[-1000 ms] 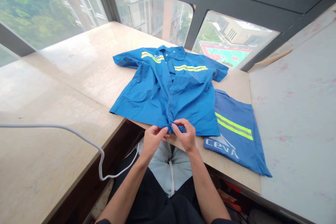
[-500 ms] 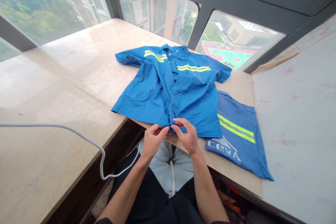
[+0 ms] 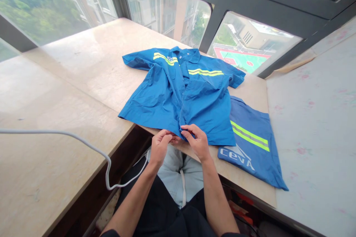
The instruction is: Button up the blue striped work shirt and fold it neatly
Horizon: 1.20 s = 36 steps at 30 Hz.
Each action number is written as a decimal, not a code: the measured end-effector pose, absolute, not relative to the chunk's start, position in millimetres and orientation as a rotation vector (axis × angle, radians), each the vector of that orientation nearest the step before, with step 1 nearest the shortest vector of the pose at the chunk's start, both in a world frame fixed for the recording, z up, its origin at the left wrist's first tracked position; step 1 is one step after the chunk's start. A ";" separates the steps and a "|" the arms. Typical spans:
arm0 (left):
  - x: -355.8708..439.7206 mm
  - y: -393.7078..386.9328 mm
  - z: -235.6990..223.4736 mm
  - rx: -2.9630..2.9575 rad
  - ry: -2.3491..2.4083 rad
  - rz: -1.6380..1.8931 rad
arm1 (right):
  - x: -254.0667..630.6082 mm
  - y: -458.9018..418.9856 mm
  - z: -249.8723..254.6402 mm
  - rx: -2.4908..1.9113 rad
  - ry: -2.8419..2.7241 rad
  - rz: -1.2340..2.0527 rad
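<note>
A blue short-sleeved work shirt (image 3: pixel 158 92) with yellow-and-grey reflective stripes lies front up, its collar toward the window. My left hand (image 3: pixel 160 146) is closed on the bottom hem, just left of the front opening, with some fingers under the cloth. Beside it, my right hand (image 3: pixel 197 142) pinches the edge of the front placket at the hem between thumb and index finger. Whether a button sits in that pinch is too small to tell. Above the hands, the two front edges lie together, while the neck spreads apart.
A folded blue garment (image 3: pixel 250 114) with a stripe and white lettering lies to the right, partly under the shirt. A white cable (image 3: pixel 80 140) crosses the pale ledge (image 3: pixel 55 92) and hangs over its front edge. Windows stand behind; a flowered wall (image 3: pixel 314 126) bounds the right.
My left hand has shifted slightly left, its thumb drawing away from the right fingertips along the hem. The right hand keeps its pinch at almost the same spot.
</note>
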<state>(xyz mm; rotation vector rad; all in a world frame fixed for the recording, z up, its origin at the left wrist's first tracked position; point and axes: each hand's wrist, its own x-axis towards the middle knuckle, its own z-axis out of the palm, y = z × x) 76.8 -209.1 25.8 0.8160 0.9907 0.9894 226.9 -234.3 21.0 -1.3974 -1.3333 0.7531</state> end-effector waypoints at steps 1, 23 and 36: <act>77.3 -209.0 26.1 0.836 1.007 0.990 | 226.4 -234.5 21.1 -1.393 -1.331 0.742; 89.1 -197.2 13.6 0.955 1.009 1.025 | 230.6 -239.8 18.8 -1.376 -1.574 0.331; 93.7 -191.7 21.2 0.984 0.957 1.019 | 225.0 -234.1 21.4 -1.476 -1.352 0.408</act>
